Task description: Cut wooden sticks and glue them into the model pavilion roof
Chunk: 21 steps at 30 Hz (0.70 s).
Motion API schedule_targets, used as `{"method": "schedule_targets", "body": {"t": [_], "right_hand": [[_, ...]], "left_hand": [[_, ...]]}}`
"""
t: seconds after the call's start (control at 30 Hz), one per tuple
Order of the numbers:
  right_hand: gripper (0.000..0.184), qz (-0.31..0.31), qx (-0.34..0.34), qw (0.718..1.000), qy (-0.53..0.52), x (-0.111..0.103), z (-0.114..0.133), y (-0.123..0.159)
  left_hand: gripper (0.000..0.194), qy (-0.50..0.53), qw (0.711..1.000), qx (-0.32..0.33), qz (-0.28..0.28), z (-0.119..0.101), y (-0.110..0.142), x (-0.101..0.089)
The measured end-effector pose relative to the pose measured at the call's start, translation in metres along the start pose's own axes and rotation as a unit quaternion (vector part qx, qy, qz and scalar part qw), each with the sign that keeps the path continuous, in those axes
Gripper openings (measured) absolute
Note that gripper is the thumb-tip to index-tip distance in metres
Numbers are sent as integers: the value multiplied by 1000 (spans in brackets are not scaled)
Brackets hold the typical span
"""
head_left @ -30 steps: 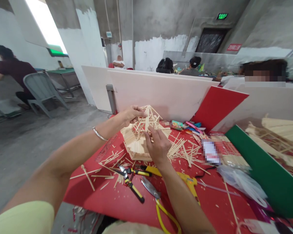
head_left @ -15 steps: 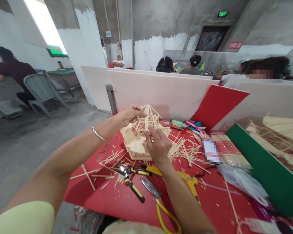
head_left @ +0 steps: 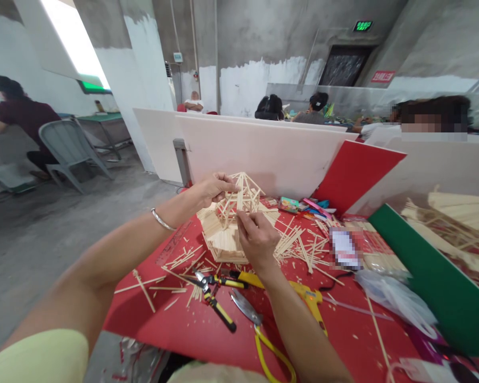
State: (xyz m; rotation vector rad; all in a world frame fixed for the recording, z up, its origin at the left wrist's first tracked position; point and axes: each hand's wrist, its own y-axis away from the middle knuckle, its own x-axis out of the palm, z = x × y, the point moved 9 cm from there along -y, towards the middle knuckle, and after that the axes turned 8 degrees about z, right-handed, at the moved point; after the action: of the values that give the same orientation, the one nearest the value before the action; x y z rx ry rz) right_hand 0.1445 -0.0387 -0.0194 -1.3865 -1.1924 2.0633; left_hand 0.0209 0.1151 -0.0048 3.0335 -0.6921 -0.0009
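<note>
A small pavilion-like model of thin wooden sticks (head_left: 227, 239) stands on the red table, its pointed open frame (head_left: 252, 187) rising at the back. My left hand (head_left: 215, 190) reaches in from the left, thumb and fingertips pinched at the upper end of some short wooden sticks (head_left: 240, 201) against the roof frame. Lower down, my right hand (head_left: 259, 236) has its thumb and forefinger closed at the bottom end of these sticks. Whether the sticks are fixed to the frame I cannot tell. The fingers partly cover the model's middle.
Cutting pliers (head_left: 217, 306), yellow-handled shears (head_left: 259, 324) and a yellow glue gun (head_left: 309, 298) lie in front. Loose sticks (head_left: 303, 247) are scattered around. A green board (head_left: 431, 282) stands at right, a white partition (head_left: 255, 146) behind. Other people sit beyond it.
My right hand's fingers have shifted slightly and curled closer together at the lower end of the sticks. The left hand and the model stay practically in place.
</note>
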Motion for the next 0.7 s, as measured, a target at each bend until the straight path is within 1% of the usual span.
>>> {"method": "schedule_targets", "body": {"t": [0.2,0.4,0.53,0.63,0.7], "right_hand": [[24,-4,-14,1000,12,-1,3,-1],[19,-50,-50,997,17,-6,18,-3],[21,-56,-83,994,32,-1,26,-1],[21,-60,-102,992,36,-2,31,-2],[21,-72,-113,990,32,-11,37,-3]], "left_hand": [[34,-6,1000,1,-7,-1,2,0],[33,-2,1000,0,1,0,4,2],[32,12,1000,7,7,0,6,3],[30,13,1000,-4,-11,-6,17,4],[27,1,999,-2,-41,-15,35,5]]}}
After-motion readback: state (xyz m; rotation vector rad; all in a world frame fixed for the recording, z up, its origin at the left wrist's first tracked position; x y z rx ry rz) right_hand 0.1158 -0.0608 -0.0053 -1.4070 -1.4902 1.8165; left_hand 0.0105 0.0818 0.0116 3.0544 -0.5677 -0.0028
